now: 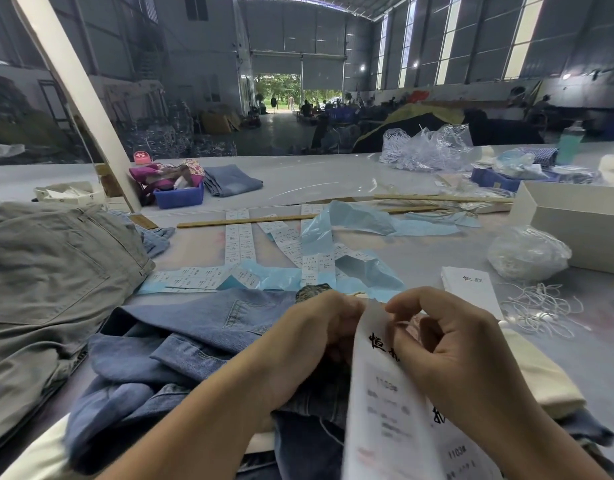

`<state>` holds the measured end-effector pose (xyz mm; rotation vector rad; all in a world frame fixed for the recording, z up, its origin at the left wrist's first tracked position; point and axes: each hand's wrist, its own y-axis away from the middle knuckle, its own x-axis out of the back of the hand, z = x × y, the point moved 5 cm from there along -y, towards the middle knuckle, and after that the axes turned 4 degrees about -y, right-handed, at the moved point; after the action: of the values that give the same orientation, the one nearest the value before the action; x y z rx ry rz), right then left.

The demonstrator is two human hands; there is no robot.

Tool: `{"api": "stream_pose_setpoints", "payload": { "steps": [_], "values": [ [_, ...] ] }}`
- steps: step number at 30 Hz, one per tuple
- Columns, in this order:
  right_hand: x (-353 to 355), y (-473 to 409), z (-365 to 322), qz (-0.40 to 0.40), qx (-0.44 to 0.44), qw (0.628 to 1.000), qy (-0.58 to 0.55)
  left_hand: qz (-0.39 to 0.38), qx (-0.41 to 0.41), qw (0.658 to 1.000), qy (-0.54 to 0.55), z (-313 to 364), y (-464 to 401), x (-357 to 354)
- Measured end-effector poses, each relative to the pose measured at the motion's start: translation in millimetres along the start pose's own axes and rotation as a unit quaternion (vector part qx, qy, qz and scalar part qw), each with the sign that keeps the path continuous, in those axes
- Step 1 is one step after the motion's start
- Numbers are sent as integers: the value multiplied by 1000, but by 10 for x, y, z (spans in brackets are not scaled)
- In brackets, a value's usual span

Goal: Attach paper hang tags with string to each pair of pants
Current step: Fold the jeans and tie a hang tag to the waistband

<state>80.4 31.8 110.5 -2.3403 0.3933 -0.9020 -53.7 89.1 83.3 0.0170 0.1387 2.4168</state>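
A pair of blue denim pants lies crumpled in front of me on the table. Both hands meet above its waistband. My left hand has its fingers curled at the top edge of the white paper hang tags, which hang down blurred, printed with black characters. My right hand pinches the same top edge from the right, thumb and forefinger bent. Any string between the fingers is hidden. A stack of spare hang tags lies to the right, beside loose white strings.
Grey-green pants are piled at left. Strips of printed size stickers on blue backing paper spread across the middle, with a wooden ruler. A plastic bag of strings, a white box and a blue bin stand farther off.
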Motion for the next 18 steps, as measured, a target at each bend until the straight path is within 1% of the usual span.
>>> {"api": "stream_pose_setpoints", "payload": {
  "steps": [7, 14, 18],
  "values": [
    [21, -6, -27, 9, -9, 999, -35, -42, -15, 999, -3, 53, -34, 56],
    [15, -11, -61, 6, -22, 999, -34, -31, -49, 998, -9, 126, -1, -1],
    [35, -30, -71, 7, -29, 999, -23, -12, -66, 998, -17, 153, 34, -4]
  ]
}}
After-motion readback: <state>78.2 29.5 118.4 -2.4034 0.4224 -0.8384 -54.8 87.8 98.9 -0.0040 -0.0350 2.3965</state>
